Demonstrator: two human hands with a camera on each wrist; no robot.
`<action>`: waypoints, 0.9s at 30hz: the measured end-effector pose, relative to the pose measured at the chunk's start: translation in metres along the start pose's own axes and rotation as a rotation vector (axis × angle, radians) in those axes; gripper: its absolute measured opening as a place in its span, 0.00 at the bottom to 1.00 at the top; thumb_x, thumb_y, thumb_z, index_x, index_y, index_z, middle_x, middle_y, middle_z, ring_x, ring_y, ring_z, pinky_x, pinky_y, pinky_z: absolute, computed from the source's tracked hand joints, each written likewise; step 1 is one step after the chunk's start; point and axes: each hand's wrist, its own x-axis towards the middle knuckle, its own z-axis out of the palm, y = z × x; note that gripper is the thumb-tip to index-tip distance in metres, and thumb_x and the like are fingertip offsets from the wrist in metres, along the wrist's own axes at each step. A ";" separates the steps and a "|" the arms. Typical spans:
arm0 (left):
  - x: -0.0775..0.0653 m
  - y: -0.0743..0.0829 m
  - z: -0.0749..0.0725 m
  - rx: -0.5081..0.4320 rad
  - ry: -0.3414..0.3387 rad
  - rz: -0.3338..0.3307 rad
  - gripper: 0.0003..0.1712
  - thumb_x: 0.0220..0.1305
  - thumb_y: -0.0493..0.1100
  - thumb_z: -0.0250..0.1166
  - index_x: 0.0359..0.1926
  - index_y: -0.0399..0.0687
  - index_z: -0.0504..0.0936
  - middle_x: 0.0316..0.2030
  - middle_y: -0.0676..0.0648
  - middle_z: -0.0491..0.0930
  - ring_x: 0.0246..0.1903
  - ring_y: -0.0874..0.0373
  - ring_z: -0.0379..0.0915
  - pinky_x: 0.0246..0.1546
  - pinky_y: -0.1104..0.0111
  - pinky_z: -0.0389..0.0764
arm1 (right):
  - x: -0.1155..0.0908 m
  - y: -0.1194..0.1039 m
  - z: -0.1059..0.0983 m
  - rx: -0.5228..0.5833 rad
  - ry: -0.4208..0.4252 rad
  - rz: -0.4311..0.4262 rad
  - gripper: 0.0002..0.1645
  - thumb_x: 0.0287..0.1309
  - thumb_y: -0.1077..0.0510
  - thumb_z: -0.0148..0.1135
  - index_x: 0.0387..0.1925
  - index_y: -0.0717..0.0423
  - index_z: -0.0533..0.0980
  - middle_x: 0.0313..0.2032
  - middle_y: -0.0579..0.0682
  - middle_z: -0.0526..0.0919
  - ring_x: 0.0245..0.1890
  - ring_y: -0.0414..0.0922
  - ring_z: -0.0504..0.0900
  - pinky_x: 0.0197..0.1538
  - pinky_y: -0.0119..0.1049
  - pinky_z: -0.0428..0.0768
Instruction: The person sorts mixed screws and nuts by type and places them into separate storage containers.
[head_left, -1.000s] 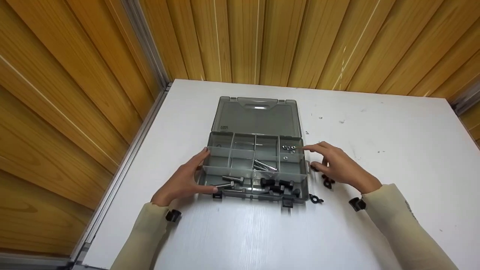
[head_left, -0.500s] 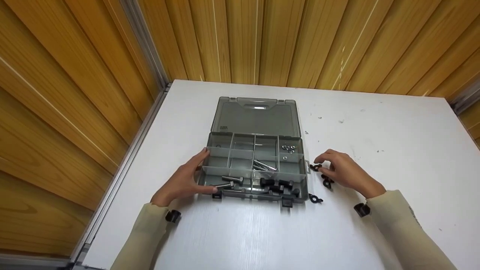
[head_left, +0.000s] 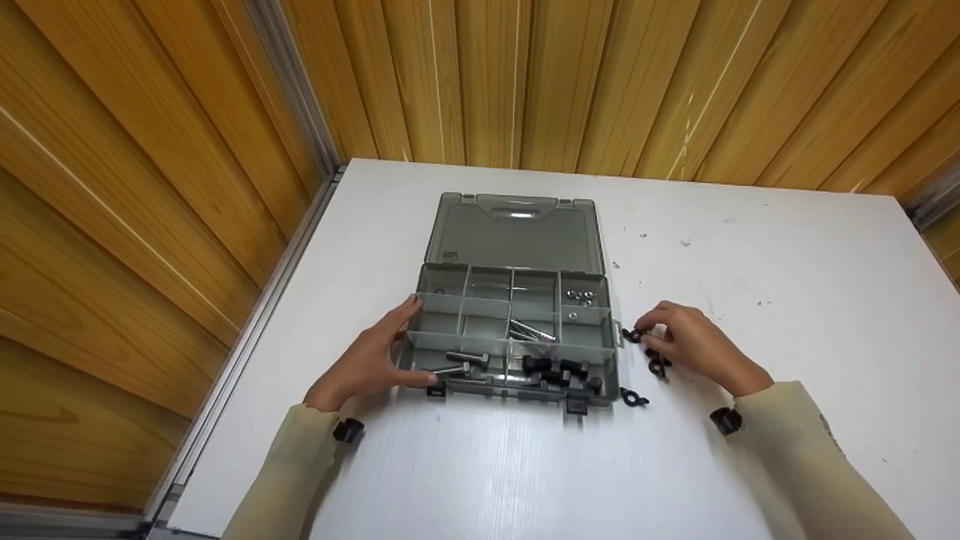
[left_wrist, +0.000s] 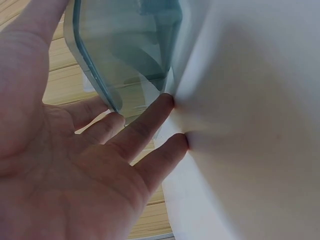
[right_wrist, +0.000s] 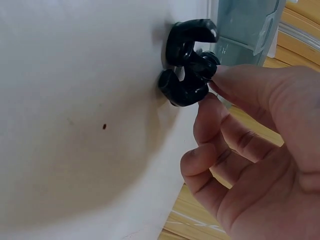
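A grey translucent organizer box (head_left: 487, 324) lies on the table with its lid (head_left: 517, 238) folded back. My left hand (head_left: 367, 358) rests along its left side, fingers extended, thumb over the front edge. In the left wrist view, the fingertips (left_wrist: 167, 100) touch the table beside the box wall. Right of the box, my right hand (head_left: 694, 345) pinches a black wing nut (head_left: 636, 336) between thumb and index finger. Other black wing nuts (head_left: 658, 367) lie under and beside that hand. In the right wrist view, dark wing nuts (right_wrist: 185, 90) cluster at the fingertips, partly overlapping.
Inside the box are silver nuts (head_left: 580, 297), long silver rods or screws (head_left: 531, 331), silver bolts (head_left: 469, 358) and black bolts (head_left: 555, 369). One more wing nut (head_left: 634, 398) lies by the front right corner. Wooden panels (head_left: 525, 82) stand behind the white table (head_left: 787, 337).
My right hand has drawn back from the box's right rear compartment, down to the wing nuts on the table, and now pinches one. The left hand has stayed against the box.
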 end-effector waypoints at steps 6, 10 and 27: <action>0.000 0.000 0.001 -0.001 0.000 0.015 0.72 0.47 0.62 0.83 0.83 0.56 0.48 0.82 0.51 0.44 0.73 0.40 0.60 0.70 0.48 0.68 | 0.001 0.001 0.002 -0.010 -0.023 0.009 0.06 0.62 0.68 0.68 0.39 0.60 0.87 0.40 0.52 0.85 0.36 0.45 0.81 0.40 0.45 0.81; 0.000 0.000 0.001 -0.005 0.002 0.017 0.72 0.47 0.62 0.83 0.83 0.56 0.48 0.82 0.52 0.44 0.74 0.41 0.59 0.70 0.48 0.67 | 0.002 -0.001 -0.001 -0.023 -0.044 -0.012 0.04 0.63 0.69 0.65 0.38 0.59 0.83 0.39 0.51 0.83 0.36 0.46 0.80 0.40 0.46 0.80; 0.001 -0.001 0.000 0.014 -0.004 0.005 0.72 0.46 0.65 0.82 0.83 0.59 0.47 0.82 0.55 0.43 0.75 0.46 0.56 0.71 0.48 0.66 | 0.031 -0.032 -0.033 -0.019 0.161 -0.179 0.07 0.56 0.71 0.73 0.36 0.60 0.86 0.33 0.49 0.88 0.26 0.41 0.83 0.30 0.37 0.81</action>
